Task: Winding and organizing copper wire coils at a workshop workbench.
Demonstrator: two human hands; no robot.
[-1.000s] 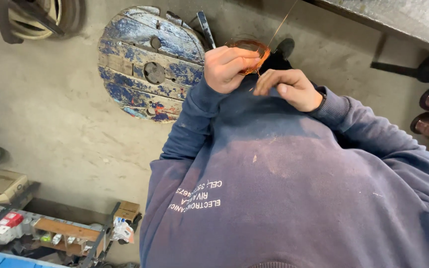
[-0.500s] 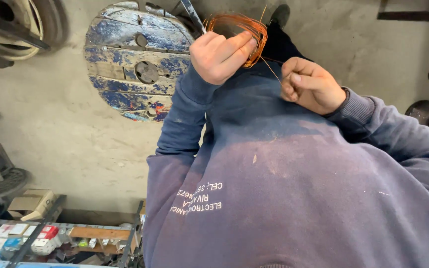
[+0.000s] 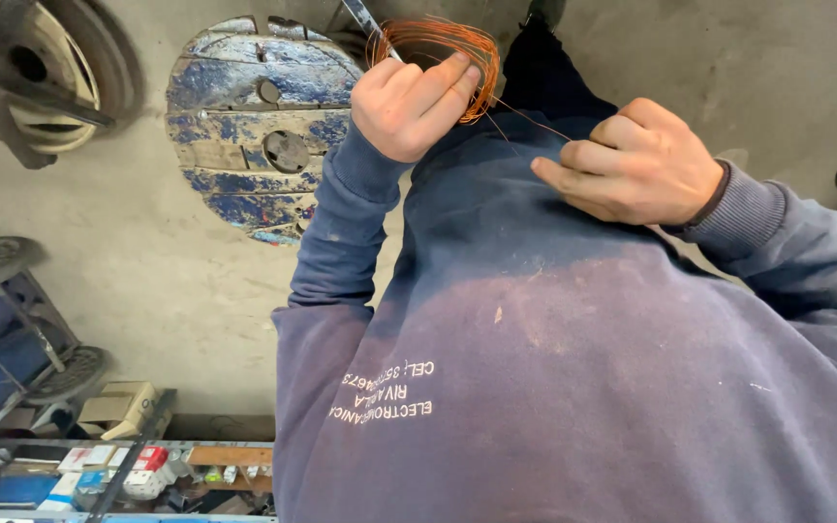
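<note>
Copper wire coil (image 3: 435, 56), top centre, clamped in left hand (image 3: 409, 102), fist curled round its lower edge. Coil seen roughly face-on; a loose strand (image 3: 535, 116) runs down-right to right hand (image 3: 636, 165), which pinches it w/ fingertips, prob. thumb and forefinger. Step: pulling a strand out of the coil. Next needs steady tension, no kinks. Behind: blue wooden spool (image 3: 254, 121) on floor.

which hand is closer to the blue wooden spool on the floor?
Left. The left hand, gripping the copper wire coil, sits just beside the blue spool; the right hand is farther off.
</note>
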